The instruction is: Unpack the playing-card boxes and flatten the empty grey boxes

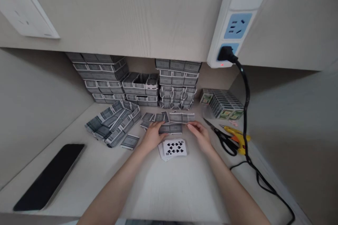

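Note:
My left hand (154, 136) has its thumb and fingers around the left end of a strip of joined playing cards (173, 128), which lies backs up. My right hand (200, 134) is just past the strip's right end, thumb and forefinger drawn together; whether something is between them is too small to see. Just behind, a second folded card strip (182, 117) stands near the right fingertips. In front of the hands lies a pile of loose cards (174, 147), face up, a ten of spades on top. Several small folded card pieces (154, 116) lie beyond my left fingers.
Stacked card walls (178, 81) stand at the back, with an open card-built box (113, 121) at left. A phone (50, 175) lies front left. Scissors (225, 140), a yellow glue gun (239, 139), card packs (224, 102) and a black cable (246, 112) are at right.

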Demonstrator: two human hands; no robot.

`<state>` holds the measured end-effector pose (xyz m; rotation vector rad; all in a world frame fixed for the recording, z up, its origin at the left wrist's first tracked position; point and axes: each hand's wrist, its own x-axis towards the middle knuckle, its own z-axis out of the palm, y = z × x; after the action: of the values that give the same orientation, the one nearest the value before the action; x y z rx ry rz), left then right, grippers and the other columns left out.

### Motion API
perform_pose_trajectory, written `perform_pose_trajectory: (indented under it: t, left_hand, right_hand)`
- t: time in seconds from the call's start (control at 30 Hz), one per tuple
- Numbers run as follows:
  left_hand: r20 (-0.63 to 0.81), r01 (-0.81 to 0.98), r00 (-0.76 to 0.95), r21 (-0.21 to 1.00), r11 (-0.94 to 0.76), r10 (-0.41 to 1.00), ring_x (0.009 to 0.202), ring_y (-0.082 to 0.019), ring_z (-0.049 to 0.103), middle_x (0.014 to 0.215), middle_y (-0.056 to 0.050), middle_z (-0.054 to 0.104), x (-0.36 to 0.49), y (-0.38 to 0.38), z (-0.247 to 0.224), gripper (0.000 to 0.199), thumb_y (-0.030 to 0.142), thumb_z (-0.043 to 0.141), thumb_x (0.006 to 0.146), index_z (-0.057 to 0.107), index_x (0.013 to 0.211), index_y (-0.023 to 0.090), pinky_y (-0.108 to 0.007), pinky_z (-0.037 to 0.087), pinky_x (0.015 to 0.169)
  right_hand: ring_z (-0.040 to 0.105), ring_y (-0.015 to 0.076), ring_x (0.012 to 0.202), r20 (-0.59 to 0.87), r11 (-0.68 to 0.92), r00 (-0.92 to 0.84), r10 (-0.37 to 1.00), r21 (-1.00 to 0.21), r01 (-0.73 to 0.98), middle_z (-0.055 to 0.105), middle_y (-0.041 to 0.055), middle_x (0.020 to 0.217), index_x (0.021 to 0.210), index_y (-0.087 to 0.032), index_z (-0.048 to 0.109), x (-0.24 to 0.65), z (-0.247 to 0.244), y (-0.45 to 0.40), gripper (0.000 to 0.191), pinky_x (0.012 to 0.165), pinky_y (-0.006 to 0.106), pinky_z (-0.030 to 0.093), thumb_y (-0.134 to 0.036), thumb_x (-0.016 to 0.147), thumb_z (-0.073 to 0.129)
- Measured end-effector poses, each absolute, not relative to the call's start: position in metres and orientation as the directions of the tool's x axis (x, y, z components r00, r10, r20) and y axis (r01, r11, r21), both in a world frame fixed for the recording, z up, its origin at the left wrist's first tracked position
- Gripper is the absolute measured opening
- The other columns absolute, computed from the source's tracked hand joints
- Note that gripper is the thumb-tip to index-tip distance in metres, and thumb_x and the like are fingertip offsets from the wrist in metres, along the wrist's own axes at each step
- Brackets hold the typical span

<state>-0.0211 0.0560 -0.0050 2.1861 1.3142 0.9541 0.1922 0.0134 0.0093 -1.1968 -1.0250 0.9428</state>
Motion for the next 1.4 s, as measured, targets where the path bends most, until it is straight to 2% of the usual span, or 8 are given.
perform_pose_trajectory:
  t: [0.13,0.27,0.5,0.7,0.83,1.03,1.2,1.4]
  left_hand:
    - [0.355,0.692,0.397,0.490,-0.530,0.846,0.103,-0.025,0.043,0.106,-0.007,0.056,-0.025,0.053,-0.002,0.047,0.031,0.063,0.067,0.053,0.112,0.021,-0.039,0.035,0.090]
    - [0.365,0.698,0.387,0.484,-0.528,0.847,0.104,-0.027,0.040,0.104,-0.008,0.053,-0.024,0.050,-0.001,0.053,0.032,0.067,0.063,0.052,0.113,0.021,-0.042,0.034,0.091]
    - [0.494,0.561,0.295,0.603,-0.567,0.818,0.108,-0.020,0.041,0.109,-0.006,0.039,-0.022,0.050,0.004,0.033,0.019,0.060,0.068,0.055,0.101,0.020,-0.035,0.033,0.095]
    - [0.474,0.436,0.220,0.734,-0.521,0.852,0.108,-0.019,0.042,0.107,-0.005,0.041,-0.021,0.054,0.002,0.022,0.017,0.061,0.066,0.057,0.088,0.020,-0.035,0.032,0.096]
    - [0.455,0.286,0.185,0.823,-0.491,0.871,0.108,-0.019,0.042,0.104,-0.005,0.044,-0.023,0.062,-0.002,0.023,0.019,0.065,0.064,0.058,0.086,0.020,-0.036,0.031,0.096]
    - [0.358,0.074,0.165,0.925,-0.374,0.919,0.108,-0.021,0.043,0.106,-0.005,0.047,-0.026,0.067,-0.004,0.028,0.022,0.067,0.061,0.060,0.087,0.021,-0.036,0.029,0.095]
    - [0.323,0.041,0.166,0.942,-0.333,0.932,0.110,-0.021,0.042,0.110,-0.005,0.046,-0.028,0.066,-0.002,0.029,0.018,0.067,0.059,0.061,0.087,0.021,-0.036,0.026,0.098]
    - [0.330,0.052,0.211,0.936,-0.348,0.920,0.111,-0.020,0.041,0.113,-0.005,0.045,-0.027,0.064,0.000,0.029,0.017,0.066,0.061,0.061,0.088,0.021,-0.036,0.025,0.098]
  right_hand:
    - [0.059,0.0198,0.074,0.060,0.075,0.327,0.943,-0.997,-0.035,0.063,0.0062,0.083,0.083,-0.016,0.062,0.199,0.002,0.019,0.037,0.066,0.031,0.047,-0.044,0.059,0.067]
    - [0.058,0.0198,0.073,0.151,0.118,0.347,0.926,-0.986,0.114,0.057,0.0113,0.105,0.083,-0.016,0.062,0.202,-0.002,0.020,0.038,0.058,0.031,0.047,-0.045,0.059,0.066]
    - [0.051,0.0247,0.096,0.558,0.248,0.329,0.762,-0.720,0.648,0.055,0.0126,0.105,0.092,-0.015,0.059,0.209,-0.008,0.023,0.040,0.079,0.038,0.043,-0.040,0.061,0.066]
    - [0.053,0.0262,0.090,0.593,0.219,0.234,0.770,-0.590,0.777,0.060,0.0125,0.095,0.098,-0.014,0.057,0.213,-0.011,0.024,0.046,0.078,0.040,0.041,-0.043,0.062,0.063]
    - [0.056,0.0253,0.085,0.507,0.201,0.274,0.817,-0.696,0.689,0.063,0.0126,0.094,0.097,-0.014,0.060,0.209,-0.004,0.020,0.047,0.074,0.037,0.043,-0.048,0.065,0.059]
    - [0.053,0.0169,0.044,0.089,0.041,0.220,0.971,-0.976,0.214,0.066,0.0091,0.062,0.079,-0.013,0.065,0.201,0.008,0.015,0.054,0.043,0.029,0.040,-0.058,0.078,0.033]
    - [0.050,0.0128,0.036,0.057,0.050,0.170,0.984,-0.998,0.043,0.068,0.0081,0.067,0.081,-0.015,0.059,0.196,0.014,0.011,0.042,0.035,0.024,0.033,-0.054,0.070,0.053]
    - [0.050,0.0116,0.034,0.029,0.028,0.049,0.998,-0.999,0.023,0.068,0.0072,0.067,0.077,-0.016,0.056,0.190,0.022,0.005,0.041,0.033,0.023,0.031,-0.055,0.070,0.052]
